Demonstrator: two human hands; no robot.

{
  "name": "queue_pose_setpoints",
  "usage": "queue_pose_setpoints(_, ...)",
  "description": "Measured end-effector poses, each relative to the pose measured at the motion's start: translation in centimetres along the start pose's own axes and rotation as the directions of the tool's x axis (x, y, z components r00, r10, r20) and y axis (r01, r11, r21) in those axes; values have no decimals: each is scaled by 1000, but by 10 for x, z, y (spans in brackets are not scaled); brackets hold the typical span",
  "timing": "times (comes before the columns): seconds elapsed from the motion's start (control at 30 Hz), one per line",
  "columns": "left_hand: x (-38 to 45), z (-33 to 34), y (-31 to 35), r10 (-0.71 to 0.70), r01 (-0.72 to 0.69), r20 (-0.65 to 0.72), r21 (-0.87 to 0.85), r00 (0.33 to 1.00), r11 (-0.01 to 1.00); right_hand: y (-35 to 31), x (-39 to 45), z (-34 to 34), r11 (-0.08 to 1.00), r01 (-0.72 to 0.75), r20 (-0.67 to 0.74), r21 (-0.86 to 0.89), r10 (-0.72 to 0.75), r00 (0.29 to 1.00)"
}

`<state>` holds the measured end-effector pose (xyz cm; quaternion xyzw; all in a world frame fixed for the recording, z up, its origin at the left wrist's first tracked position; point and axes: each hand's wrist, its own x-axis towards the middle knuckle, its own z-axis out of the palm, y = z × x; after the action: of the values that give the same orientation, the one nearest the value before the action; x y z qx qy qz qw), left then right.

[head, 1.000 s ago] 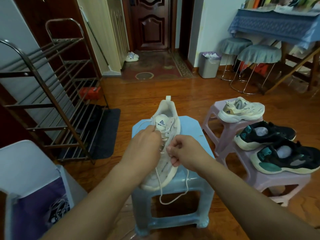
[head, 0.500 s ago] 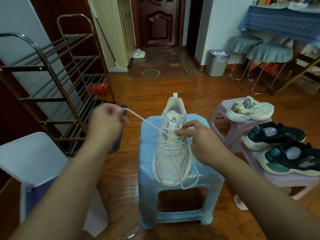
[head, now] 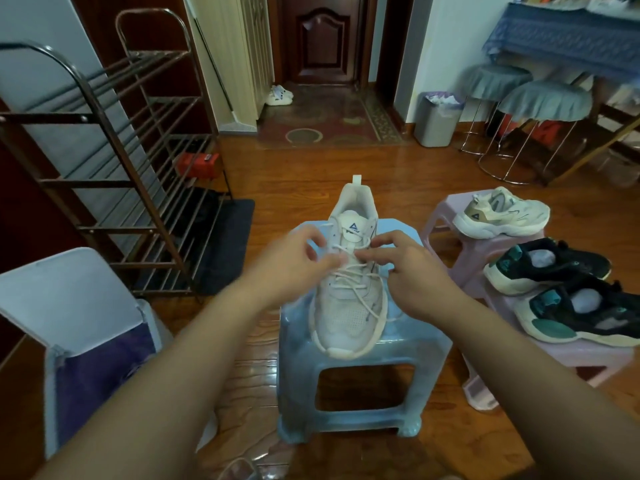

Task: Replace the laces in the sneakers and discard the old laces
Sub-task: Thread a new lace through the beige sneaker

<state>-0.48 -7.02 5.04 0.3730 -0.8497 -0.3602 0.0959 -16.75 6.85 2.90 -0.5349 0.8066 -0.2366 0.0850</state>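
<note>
A white sneaker (head: pixel 349 306) lies on a light blue stool (head: pixel 346 393), toe toward me. Its cream lace (head: pixel 363 299) crosses the eyelets and trails over the right side. My left hand (head: pixel 291 265) is at the upper eyelets on the shoe's left, thumb and fingers pinching the lace. My right hand (head: pixel 412 268) sits on the shoe's right side, fingertips pinching the lace near the tongue. A white bin (head: pixel 69 306) with a raised lid and purple liner stands at my lower left.
A metal shoe rack (head: pixel 114 168) stands at the left. At the right, pink stools (head: pixel 485 244) carry a beige sneaker (head: pixel 502 213) and two black-and-teal sneakers (head: pixel 554 268). Farther back are a grey wastebasket (head: pixel 436 123), two covered stools and a door.
My left hand, which had pulled the lace out far to the left, has come back to the shoe's upper eyelets. The right hand stayed on the shoe's right side.
</note>
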Motion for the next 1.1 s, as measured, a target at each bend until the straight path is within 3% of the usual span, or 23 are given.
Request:
queue_pose_setpoints(0.07, -2, 14, 3, 39, -52, 86, 155, 996, 986, 0, -1, -1, 1000, 12, -1, -16, -12, 1000)
queue_pose_setpoints(0.2, 9, 6, -7, 59, -63, 66, 63, 996, 996, 0, -2, -1, 999, 22, 13, -50, -21, 1000)
queue_pose_setpoints(0.3, 13, -30, -25, -8, 33, -172, 146, 985, 989, 1, -2, -2, 998, 21, 19, -56, -20, 1000)
queue_pose_setpoints(0.37, 8, -53, -39, -37, 59, -296, 66, 955, 996, 1, -2, -1, 998, 20, 15, -59, -19, 1000)
queue_pose_setpoints(0.4, 4, -56, -41, -43, 47, -286, 7, 957, 999, 0, -2, -1, 998, 20, 16, -61, -19, 1000)
queue_pose_setpoints(0.47, -5, -41, -33, 7, -12, -140, -34, 990, 999, -1, -1, -1, 998, 19, 21, -61, -17, 1000)
queue_pose_setpoints(0.57, -6, -3, -19, 59, -70, 125, 92, 990, 993, -2, 0, -2, 998, 22, 20, -65, -20, 1000)
queue_pose_setpoints(0.63, 0, 3, -16, 57, -83, 129, 209, 990, 974, -3, 0, -4, 998, 19, 24, -64, -17, 1000)
queue_pose_setpoints(0.8, 4, -34, -39, 36, -84, 155, 319, 987, 944, -5, -1, -6, 995, 1, 33, -96, 2, 999)
queue_pose_setpoints(0.9, -4, -52, -50, 2, -44, 176, 235, 984, 971, -5, -2, -6, 996, -10, 30, -89, 13, 999)
queue_pose_setpoints(0.97, -11, -44, -44, -13, -29, 192, 215, 981, 976, -5, -3, -5, 997, -4, 36, -78, 7, 999)
queue_pose_setpoints(1.1, -15, 4, -15, 40, -103, 159, 416, 986, 904, -5, -2, -5, 996, 9, 29, -90, -6, 1000)
